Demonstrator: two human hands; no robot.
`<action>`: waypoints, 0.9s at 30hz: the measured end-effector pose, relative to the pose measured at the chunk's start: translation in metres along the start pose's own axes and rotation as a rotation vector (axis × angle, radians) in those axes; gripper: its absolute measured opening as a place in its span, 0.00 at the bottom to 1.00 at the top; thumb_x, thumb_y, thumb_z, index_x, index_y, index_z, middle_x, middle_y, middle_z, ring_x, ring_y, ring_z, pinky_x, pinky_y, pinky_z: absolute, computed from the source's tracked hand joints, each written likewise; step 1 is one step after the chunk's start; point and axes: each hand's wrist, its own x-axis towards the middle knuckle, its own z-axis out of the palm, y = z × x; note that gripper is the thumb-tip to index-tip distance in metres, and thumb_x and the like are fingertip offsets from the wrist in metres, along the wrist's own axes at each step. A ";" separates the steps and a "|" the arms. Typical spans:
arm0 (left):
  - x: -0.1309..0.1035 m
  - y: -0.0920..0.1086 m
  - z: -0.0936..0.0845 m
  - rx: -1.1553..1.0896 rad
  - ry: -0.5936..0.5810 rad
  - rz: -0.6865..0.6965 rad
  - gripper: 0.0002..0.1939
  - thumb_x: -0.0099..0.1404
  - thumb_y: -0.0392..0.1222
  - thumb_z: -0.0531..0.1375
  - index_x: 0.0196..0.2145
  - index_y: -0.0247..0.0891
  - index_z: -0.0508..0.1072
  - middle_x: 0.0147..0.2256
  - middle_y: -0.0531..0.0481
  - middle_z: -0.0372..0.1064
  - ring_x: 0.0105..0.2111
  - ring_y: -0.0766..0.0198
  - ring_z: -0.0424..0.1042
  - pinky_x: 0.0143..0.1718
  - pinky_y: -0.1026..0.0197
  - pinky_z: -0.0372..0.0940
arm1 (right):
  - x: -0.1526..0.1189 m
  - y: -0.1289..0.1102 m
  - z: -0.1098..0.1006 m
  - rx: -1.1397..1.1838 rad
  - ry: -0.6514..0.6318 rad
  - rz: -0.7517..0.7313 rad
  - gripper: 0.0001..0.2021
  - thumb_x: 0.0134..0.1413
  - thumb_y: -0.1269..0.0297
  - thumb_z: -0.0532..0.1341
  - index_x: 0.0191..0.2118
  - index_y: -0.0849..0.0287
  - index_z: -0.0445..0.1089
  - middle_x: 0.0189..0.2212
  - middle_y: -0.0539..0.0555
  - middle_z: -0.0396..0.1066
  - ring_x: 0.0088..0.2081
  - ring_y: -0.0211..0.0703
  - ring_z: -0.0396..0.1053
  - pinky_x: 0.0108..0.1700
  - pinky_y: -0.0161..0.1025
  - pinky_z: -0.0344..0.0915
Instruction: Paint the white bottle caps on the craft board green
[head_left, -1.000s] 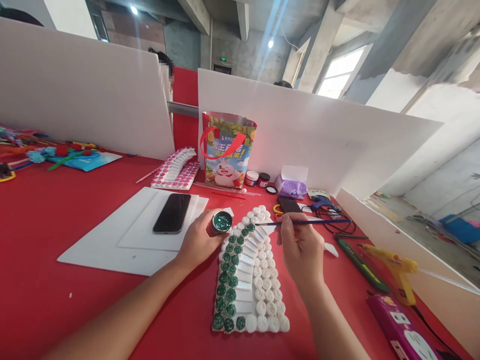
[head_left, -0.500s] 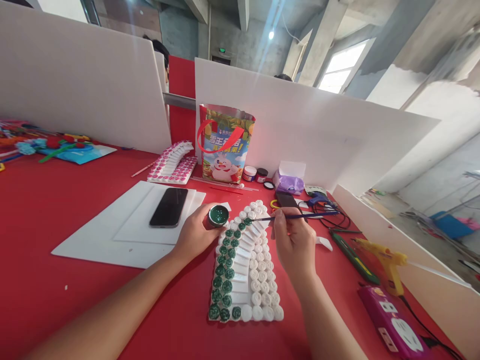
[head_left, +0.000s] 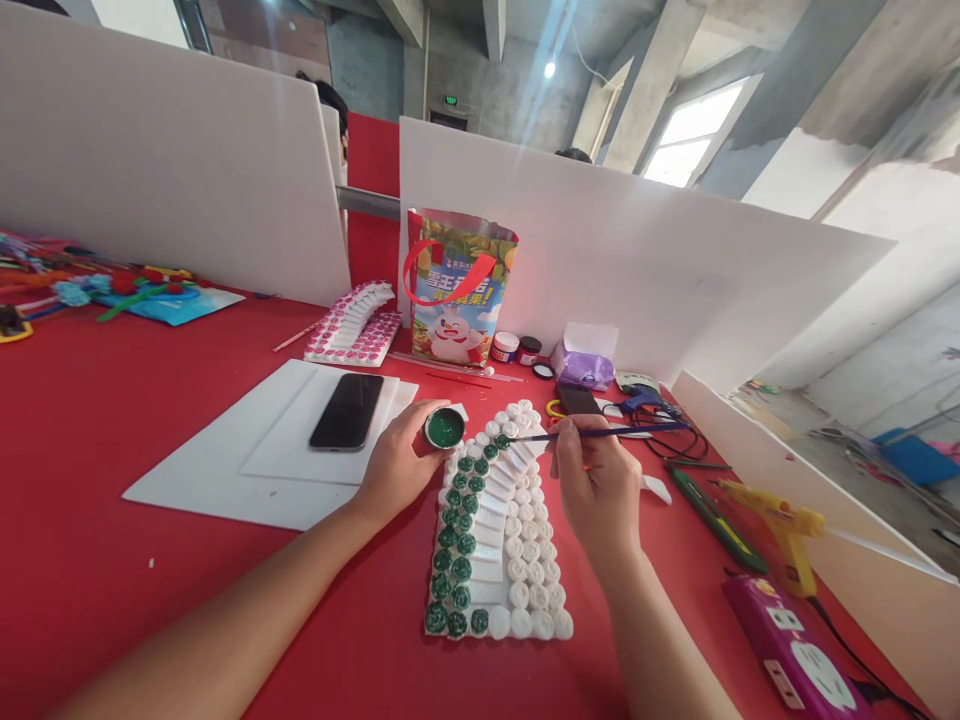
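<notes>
Between my hands lies a craft piece (head_left: 491, 535), a curved row of white steps bordered by small rolled rosettes. Rosettes along its left side are dark green; those on the right and at the top are white. My left hand (head_left: 401, 458) is closed around a small jar of green paint (head_left: 445, 428), tilted so its opening faces me, beside the piece's upper left edge. A thin dark-handled paintbrush (head_left: 622, 431) is pinched in my right hand (head_left: 596, 480). Its tip touches a green rosette near the top of the curve.
A phone (head_left: 346, 412) lies on white boards (head_left: 217, 480) at left. Behind stand a pink-and-white craft piece (head_left: 352, 325), a gift bag (head_left: 459, 290), paint jars (head_left: 517, 348) and a purple tissue pack (head_left: 585, 368). At right are a cutter (head_left: 716, 515), glue gun (head_left: 780, 520) and power strip (head_left: 795, 645).
The whole view has shifted slightly, so things appear a little further right. My hands keep their hold on the jar and paintbrush, with the tip still at the same rosette.
</notes>
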 end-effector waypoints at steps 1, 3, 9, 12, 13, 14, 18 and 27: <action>0.000 0.000 0.000 0.001 0.000 0.007 0.21 0.63 0.43 0.63 0.53 0.41 0.73 0.54 0.43 0.76 0.56 0.51 0.74 0.61 0.48 0.67 | 0.000 0.000 0.000 0.000 0.000 0.006 0.13 0.68 0.59 0.54 0.32 0.57 0.66 0.17 0.45 0.66 0.17 0.36 0.63 0.24 0.33 0.60; 0.000 0.000 -0.001 0.003 0.000 0.014 0.21 0.63 0.43 0.62 0.54 0.41 0.73 0.55 0.42 0.76 0.56 0.51 0.74 0.62 0.47 0.66 | 0.000 0.000 0.000 -0.002 -0.005 0.015 0.12 0.68 0.59 0.54 0.33 0.57 0.66 0.17 0.46 0.66 0.18 0.36 0.64 0.24 0.33 0.60; 0.001 -0.001 -0.002 0.012 -0.007 0.036 0.20 0.65 0.42 0.62 0.55 0.42 0.73 0.57 0.43 0.75 0.59 0.51 0.73 0.65 0.46 0.64 | 0.001 0.000 0.000 -0.018 -0.008 -0.002 0.13 0.68 0.60 0.54 0.31 0.56 0.66 0.17 0.46 0.66 0.17 0.35 0.63 0.25 0.34 0.59; 0.000 -0.001 -0.002 0.012 0.002 0.065 0.20 0.66 0.41 0.61 0.56 0.42 0.73 0.57 0.43 0.74 0.59 0.51 0.72 0.65 0.46 0.63 | 0.001 0.000 0.000 -0.024 -0.006 -0.002 0.13 0.67 0.60 0.54 0.31 0.56 0.66 0.17 0.45 0.65 0.17 0.36 0.63 0.25 0.34 0.59; 0.000 -0.001 -0.002 0.012 0.006 0.071 0.20 0.66 0.40 0.61 0.56 0.42 0.73 0.57 0.43 0.74 0.59 0.51 0.72 0.65 0.46 0.63 | 0.001 0.000 -0.001 -0.025 -0.004 0.002 0.13 0.67 0.59 0.54 0.31 0.56 0.66 0.17 0.45 0.65 0.17 0.36 0.63 0.25 0.34 0.59; -0.001 -0.001 -0.001 0.013 0.009 0.076 0.20 0.66 0.40 0.61 0.56 0.41 0.73 0.57 0.42 0.74 0.59 0.51 0.72 0.65 0.46 0.64 | 0.001 0.000 -0.001 -0.028 -0.003 0.007 0.13 0.67 0.59 0.54 0.31 0.56 0.66 0.17 0.46 0.66 0.17 0.35 0.63 0.25 0.34 0.60; -0.001 0.002 -0.001 0.019 0.015 0.056 0.20 0.65 0.42 0.62 0.55 0.41 0.73 0.56 0.42 0.76 0.58 0.51 0.73 0.63 0.48 0.65 | 0.001 0.001 0.000 -0.033 -0.012 0.015 0.14 0.67 0.58 0.53 0.30 0.56 0.66 0.19 0.47 0.68 0.18 0.35 0.63 0.25 0.34 0.60; 0.001 0.008 -0.004 -0.067 -0.033 -0.197 0.25 0.54 0.50 0.71 0.48 0.40 0.76 0.47 0.45 0.80 0.48 0.50 0.78 0.54 0.50 0.71 | 0.002 0.000 0.000 -0.011 -0.015 0.025 0.13 0.66 0.58 0.54 0.31 0.56 0.66 0.16 0.45 0.65 0.17 0.36 0.62 0.24 0.34 0.59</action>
